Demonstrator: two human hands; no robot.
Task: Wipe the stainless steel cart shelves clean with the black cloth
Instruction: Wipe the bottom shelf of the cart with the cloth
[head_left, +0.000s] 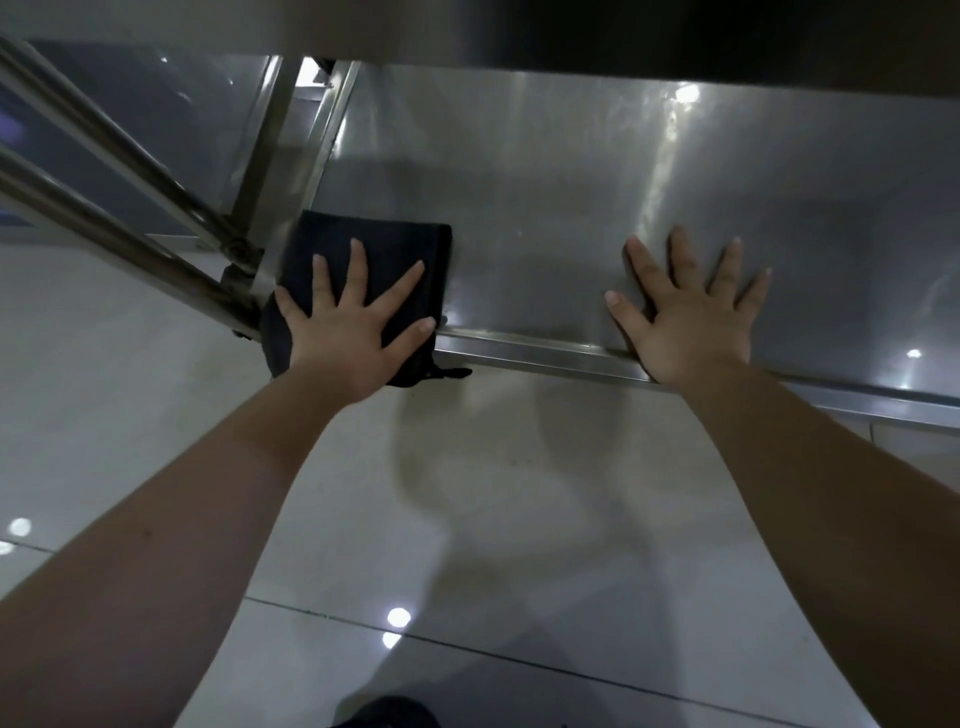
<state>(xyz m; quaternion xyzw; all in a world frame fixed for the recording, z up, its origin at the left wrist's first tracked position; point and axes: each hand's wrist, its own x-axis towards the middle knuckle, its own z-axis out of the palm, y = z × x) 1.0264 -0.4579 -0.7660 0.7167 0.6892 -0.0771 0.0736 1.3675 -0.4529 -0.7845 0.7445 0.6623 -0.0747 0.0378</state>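
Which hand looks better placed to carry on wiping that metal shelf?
The left hand. It lies flat, fingers spread, on the folded black cloth at the shelf's left front corner. The right hand presses bare steel, apart from the cloth, probably just bracing.

A folded black cloth (363, 249) lies flat at the near left corner of a stainless steel cart shelf (571, 197). The cloth is roughly square, dark and matte, and its near edge hangs over the shelf's front lip, with a small tag or loose corner sticking out at its lower right. The shelf is a broad, smooth sheet of dull grey metal with a raised rim along the front edge. It reflects bright spots of light and shows faint streaks across its surface.
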